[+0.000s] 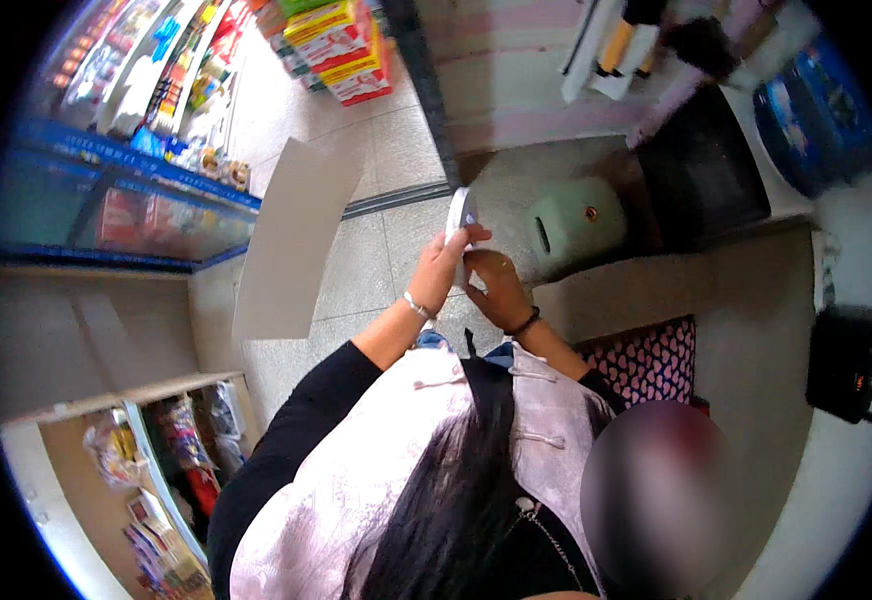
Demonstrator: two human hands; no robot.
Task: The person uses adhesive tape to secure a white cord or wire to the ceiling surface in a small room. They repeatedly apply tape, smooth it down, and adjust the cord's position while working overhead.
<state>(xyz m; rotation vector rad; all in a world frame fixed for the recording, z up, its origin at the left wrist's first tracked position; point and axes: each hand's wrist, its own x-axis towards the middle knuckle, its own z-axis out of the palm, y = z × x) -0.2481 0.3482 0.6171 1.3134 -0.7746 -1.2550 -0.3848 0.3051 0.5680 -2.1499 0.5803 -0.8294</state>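
In front of my body, a flat white rounded thing (462, 208) stands almost edge-on, like a roll of tape; its exact kind does not show. My left hand (440, 266) grips it from the left, thumb and fingers closed across its middle. On the other side my right hand (499, 286) bends its fingers together against its lower end, in a pinch. What lies between those right fingertips is partly hidden. Both hands are close together above the tiled floor (366, 250).
A pale upright panel (301, 240) stands left of my hands, beside a glass display counter (126, 205). Yellow-red boxes (341, 50) are stacked ahead. To the right are a green-grey container (578, 228), a black bin (711, 165), a blue water bottle (818, 115) and a heart-patterned cushion (646, 362).
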